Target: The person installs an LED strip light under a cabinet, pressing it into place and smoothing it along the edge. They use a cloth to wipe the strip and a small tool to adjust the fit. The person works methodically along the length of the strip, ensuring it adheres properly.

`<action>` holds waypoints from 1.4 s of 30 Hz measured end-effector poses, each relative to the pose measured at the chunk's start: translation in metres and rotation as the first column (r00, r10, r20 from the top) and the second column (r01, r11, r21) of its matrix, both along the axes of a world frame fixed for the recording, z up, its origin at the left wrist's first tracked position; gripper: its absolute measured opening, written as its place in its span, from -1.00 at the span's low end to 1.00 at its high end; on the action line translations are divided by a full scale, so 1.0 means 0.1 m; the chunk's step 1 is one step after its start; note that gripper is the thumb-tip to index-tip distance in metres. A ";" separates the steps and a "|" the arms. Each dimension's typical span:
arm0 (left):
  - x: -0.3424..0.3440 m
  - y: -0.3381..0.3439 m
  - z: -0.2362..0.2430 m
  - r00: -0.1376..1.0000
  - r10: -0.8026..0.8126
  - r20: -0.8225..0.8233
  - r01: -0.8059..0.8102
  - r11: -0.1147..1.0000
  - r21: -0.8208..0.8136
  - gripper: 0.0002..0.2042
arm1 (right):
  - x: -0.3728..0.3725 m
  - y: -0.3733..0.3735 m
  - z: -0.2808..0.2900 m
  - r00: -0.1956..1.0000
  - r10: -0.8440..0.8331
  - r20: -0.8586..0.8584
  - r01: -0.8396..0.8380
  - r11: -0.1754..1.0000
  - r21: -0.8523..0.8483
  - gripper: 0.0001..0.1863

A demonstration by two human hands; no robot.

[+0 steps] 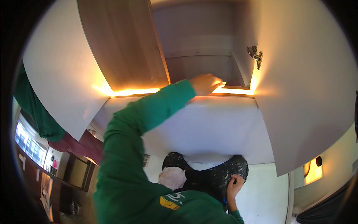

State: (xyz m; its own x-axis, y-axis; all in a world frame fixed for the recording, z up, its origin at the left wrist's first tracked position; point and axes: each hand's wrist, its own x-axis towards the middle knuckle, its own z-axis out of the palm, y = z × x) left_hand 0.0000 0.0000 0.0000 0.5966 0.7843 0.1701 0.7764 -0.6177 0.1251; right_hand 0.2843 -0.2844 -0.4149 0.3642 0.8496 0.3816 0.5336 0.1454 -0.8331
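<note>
My left hand (205, 84) reaches to the cabinet's glowing front edge (238, 90), its fingers curled around a small, thin light-coloured item I cannot make out clearly. The open cabinet (195, 33) has a wooden panel (121, 41) on the left and a white right door (302, 93) with a metal hinge (255, 56). Lower in the picture, my right hand (235, 184) rests with bent fingers on my dark, speckled trouser leg (209, 175). A pale, crumpled round item (172, 178) lies between my legs.
A white panel (59, 67) stands at the left, with green fabric (48, 123) and maroon fabric (80, 145) beside it, possibly another person's clothing. A pale vertical surface (201, 127) spans below the cabinet. A window (30, 140) and dark furniture appear far left, a lit fixture (313, 171) lower right.
</note>
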 end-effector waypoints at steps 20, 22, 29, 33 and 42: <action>-0.43 0.14 0.30 0.971 0.111 -0.210 -0.163 0.954 -0.250 -0.57 | 0.03 0.06 0.12 1.000 0.021 0.001 -0.021 1.000 0.000 -0.86; -0.45 0.06 0.20 0.991 0.091 -0.098 -0.102 0.989 -0.108 -0.61 | 0.02 0.06 0.12 1.000 0.022 0.007 -0.022 1.000 -0.006 -0.86; -0.67 -0.04 0.33 0.931 0.183 -0.316 -0.263 0.936 -0.233 -0.68 | -0.03 0.09 0.15 1.000 0.011 0.021 -0.011 1.000 -0.001 -0.85; -0.61 -0.20 0.04 0.957 0.286 -0.052 -0.288 0.956 -0.051 -0.79 | 0.00 0.07 0.09 1.000 0.013 -0.025 -0.013 1.000 -0.006 -0.86; -0.64 -0.09 -0.64 0.845 0.125 0.520 -0.260 0.946 0.195 -0.56 | -0.01 0.77 0.24 0.846 0.532 0.014 -0.518 0.829 -0.212 -0.89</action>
State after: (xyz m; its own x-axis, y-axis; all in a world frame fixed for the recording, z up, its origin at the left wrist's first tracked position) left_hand -0.0641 -0.0090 -0.0638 0.2206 0.7652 0.6048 0.7581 -0.5247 0.3873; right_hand 0.2833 -0.2073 -0.3907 -0.1790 0.9637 0.1982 0.4803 0.2614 -0.8372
